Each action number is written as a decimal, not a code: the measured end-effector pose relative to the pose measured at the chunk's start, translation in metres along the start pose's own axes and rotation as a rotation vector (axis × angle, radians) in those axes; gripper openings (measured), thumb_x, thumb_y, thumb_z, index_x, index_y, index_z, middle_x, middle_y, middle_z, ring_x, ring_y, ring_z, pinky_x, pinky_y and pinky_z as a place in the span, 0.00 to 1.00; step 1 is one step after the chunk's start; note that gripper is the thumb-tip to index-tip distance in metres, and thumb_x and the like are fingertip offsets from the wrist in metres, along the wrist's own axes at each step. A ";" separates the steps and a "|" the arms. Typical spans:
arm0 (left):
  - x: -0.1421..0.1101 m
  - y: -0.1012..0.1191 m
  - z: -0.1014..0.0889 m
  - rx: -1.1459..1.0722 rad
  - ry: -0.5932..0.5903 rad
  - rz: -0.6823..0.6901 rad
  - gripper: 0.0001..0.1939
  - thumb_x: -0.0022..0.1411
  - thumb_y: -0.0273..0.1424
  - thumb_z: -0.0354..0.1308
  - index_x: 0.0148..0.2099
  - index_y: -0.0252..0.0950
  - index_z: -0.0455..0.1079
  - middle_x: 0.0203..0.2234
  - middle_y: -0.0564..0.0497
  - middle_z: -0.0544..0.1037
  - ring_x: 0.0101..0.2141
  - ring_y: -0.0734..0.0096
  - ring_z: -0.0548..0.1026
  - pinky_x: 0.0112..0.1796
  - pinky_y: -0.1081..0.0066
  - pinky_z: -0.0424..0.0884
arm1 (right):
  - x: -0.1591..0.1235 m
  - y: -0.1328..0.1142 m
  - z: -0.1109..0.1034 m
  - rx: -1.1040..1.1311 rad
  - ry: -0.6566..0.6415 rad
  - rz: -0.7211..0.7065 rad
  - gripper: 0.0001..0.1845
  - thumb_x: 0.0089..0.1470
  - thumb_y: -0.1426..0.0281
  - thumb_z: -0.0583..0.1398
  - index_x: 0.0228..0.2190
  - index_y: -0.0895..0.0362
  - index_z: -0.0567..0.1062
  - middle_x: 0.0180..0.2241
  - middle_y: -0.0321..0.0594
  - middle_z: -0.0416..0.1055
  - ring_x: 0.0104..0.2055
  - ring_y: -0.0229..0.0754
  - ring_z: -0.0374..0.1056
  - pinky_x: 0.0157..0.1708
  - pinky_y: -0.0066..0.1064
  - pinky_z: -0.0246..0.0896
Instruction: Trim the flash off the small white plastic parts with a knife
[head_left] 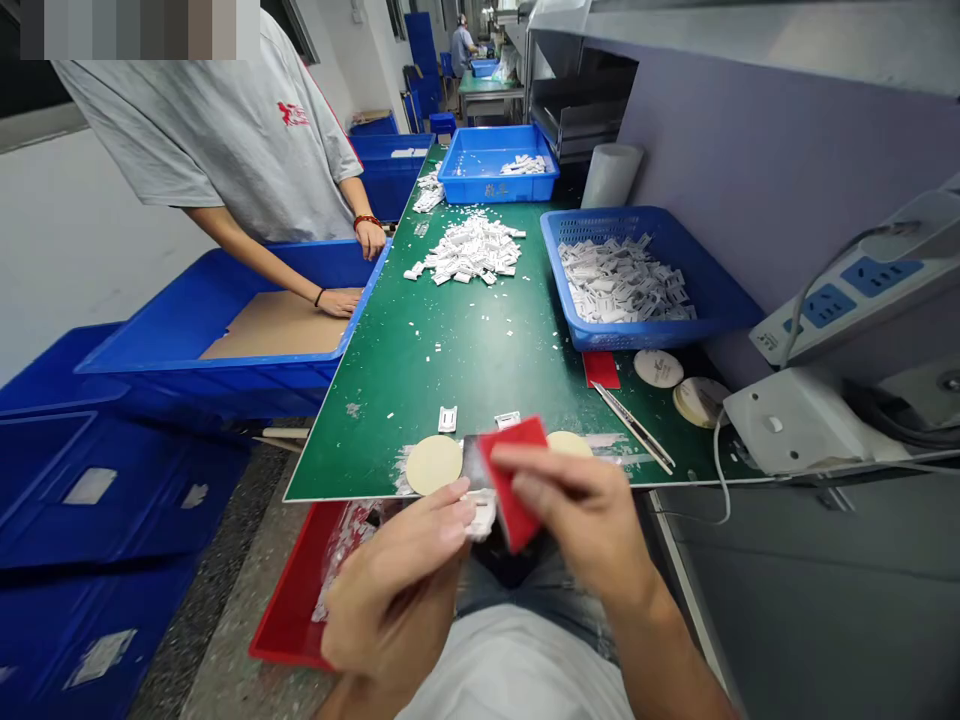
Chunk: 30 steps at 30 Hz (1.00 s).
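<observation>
Our right hand point(574, 525) curls its fingers over a flat red rectangular card point(514, 480), which is tilted and blurred, just past the bench's near edge. A small white plastic piece point(480, 515) sits against the card, and the fingers point(457, 510) of our left hand point(394, 580) lie pressed together beside it; blur hides whether they pinch it. Both hands hover above our lap, over a red plastic tray point(292, 600). Two round beige discs point(433, 465) lie on the green-topped workbench point(450, 370) just ahead, near a slim metal tool point(634, 428). Further on sit a loose heap of white pieces point(469, 250) and a blue mesh plastic basket point(600, 340) filled with more. Across the bench, a co-worker's hands point(339, 302) rest at a blue plastic crate point(225, 375).
</observation>
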<state>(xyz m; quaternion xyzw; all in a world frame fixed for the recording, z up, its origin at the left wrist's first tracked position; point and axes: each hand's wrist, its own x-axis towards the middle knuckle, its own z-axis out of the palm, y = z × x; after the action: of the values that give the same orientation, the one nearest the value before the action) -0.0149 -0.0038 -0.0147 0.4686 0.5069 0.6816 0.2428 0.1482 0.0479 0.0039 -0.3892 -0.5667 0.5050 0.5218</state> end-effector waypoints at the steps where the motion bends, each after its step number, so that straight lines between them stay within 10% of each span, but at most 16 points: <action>1: 0.000 0.004 0.004 -0.015 0.032 0.015 0.15 0.44 0.19 0.70 0.32 0.42 0.75 0.30 0.56 0.83 0.37 0.59 0.81 0.44 0.55 0.77 | 0.001 0.000 0.001 -0.070 0.149 0.001 0.11 0.57 0.65 0.62 0.42 0.48 0.80 0.41 0.36 0.79 0.41 0.43 0.75 0.41 0.33 0.71; 3: 0.003 0.012 0.011 -0.076 0.049 -0.020 0.13 0.47 0.19 0.69 0.31 0.41 0.73 0.27 0.56 0.82 0.32 0.63 0.81 0.38 0.60 0.79 | 0.001 0.000 0.003 -0.211 0.311 -0.030 0.12 0.59 0.67 0.60 0.44 0.48 0.79 0.43 0.37 0.78 0.43 0.43 0.73 0.44 0.35 0.68; 7: 0.011 0.017 0.020 -0.229 -0.019 -0.229 0.11 0.44 0.26 0.73 0.28 0.38 0.72 0.23 0.54 0.80 0.26 0.69 0.80 0.29 0.72 0.77 | -0.008 -0.006 0.008 -0.337 0.009 -0.277 0.15 0.54 0.72 0.62 0.45 0.48 0.78 0.40 0.39 0.77 0.41 0.44 0.70 0.43 0.38 0.66; 11: 0.013 0.014 0.018 -0.249 -0.034 -0.262 0.11 0.42 0.27 0.73 0.27 0.37 0.74 0.22 0.53 0.79 0.25 0.70 0.79 0.29 0.74 0.77 | -0.016 -0.012 0.010 -0.377 -0.009 -0.400 0.16 0.53 0.76 0.62 0.44 0.50 0.77 0.38 0.39 0.77 0.38 0.44 0.69 0.40 0.38 0.65; 22: 0.014 0.021 0.020 -0.275 -0.126 -0.295 0.12 0.47 0.24 0.70 0.35 0.40 0.74 0.24 0.54 0.77 0.26 0.74 0.74 0.31 0.76 0.72 | -0.018 -0.016 0.002 -0.436 -0.033 -0.429 0.18 0.52 0.77 0.63 0.45 0.50 0.76 0.37 0.40 0.76 0.38 0.45 0.68 0.39 0.39 0.64; 30: 0.013 0.018 0.016 -0.105 -0.085 -0.210 0.16 0.48 0.22 0.70 0.40 0.38 0.75 0.26 0.53 0.79 0.28 0.75 0.77 0.33 0.78 0.73 | -0.025 -0.026 -0.014 -0.331 0.213 -0.214 0.15 0.59 0.74 0.58 0.43 0.44 0.77 0.38 0.34 0.77 0.37 0.39 0.71 0.35 0.28 0.67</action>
<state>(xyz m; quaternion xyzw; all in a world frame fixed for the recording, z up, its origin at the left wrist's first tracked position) -0.0045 0.0075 0.0078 0.4279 0.5059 0.6576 0.3586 0.1680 0.0213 0.0234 -0.4584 -0.6216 0.3030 0.5583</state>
